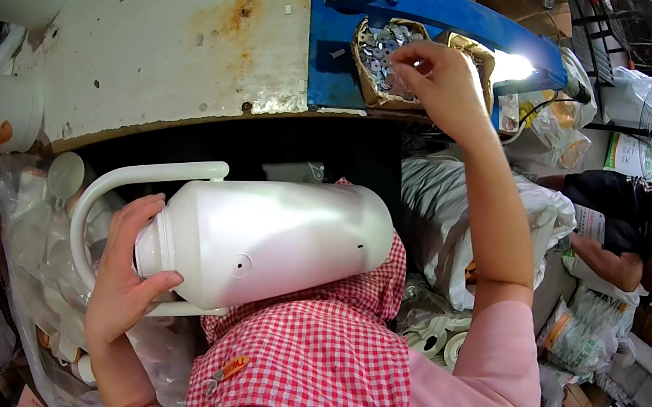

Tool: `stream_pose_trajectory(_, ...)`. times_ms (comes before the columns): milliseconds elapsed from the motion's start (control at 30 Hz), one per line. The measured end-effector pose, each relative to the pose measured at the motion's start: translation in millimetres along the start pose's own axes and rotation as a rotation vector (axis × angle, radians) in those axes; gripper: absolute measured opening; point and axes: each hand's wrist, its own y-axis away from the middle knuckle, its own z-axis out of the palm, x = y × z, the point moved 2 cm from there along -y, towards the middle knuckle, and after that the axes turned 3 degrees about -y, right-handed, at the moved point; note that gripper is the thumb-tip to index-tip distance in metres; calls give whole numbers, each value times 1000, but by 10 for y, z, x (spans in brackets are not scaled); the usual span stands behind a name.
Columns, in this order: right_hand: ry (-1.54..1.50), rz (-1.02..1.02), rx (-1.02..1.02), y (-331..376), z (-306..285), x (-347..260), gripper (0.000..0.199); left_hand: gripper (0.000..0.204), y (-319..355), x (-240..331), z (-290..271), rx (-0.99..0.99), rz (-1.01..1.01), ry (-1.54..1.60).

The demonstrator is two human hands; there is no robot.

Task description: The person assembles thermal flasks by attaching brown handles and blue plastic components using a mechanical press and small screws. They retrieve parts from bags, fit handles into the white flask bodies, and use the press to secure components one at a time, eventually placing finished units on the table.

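A white vacuum jug with a big looped handle lies on its side across my lap, over a red-and-white checked apron. Its neck end points left, and small dark holes show in its side. My left hand is closed round the neck, inside the handle loop. My right hand reaches over a cardboard box of small flat metal pieces. Its fingertips are pinched together at the box's right side; what they hold, if anything, is too small to make out.
A blue metal press-like machine with a lit lamp stands on the worn worktable. Beside the first box is a second cardboard box. Plastic-wrapped parts lie left, a white sack right. Other people sit at both sides.
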Motion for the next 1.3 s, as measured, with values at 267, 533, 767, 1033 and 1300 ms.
stream_pose_trajectory(267, 295, -197, 126, -298, 328, 301, 15, 76, -68, -129, 213, 160, -37, -54)
stream_pose_trajectory(533, 311, -118, 92, -312, 330, 285, 19, 76, -75, -149, 217, 166, -55, -30)
stream_pose_trajectory(767, 253, -127, 85, -300, 296, 249, 15, 75, -46, -135, 222, 201, -20, -36)
stream_pose_trajectory(1033, 98, -132, 250, -212, 258, 236, 12, 73, -94, -120, 226, 186, -46, -25)
stream_pose_trajectory(1300, -14, -49, 272, -117, 111, 155, 12, 72, -142, -83, 191, 179, -46, -46)
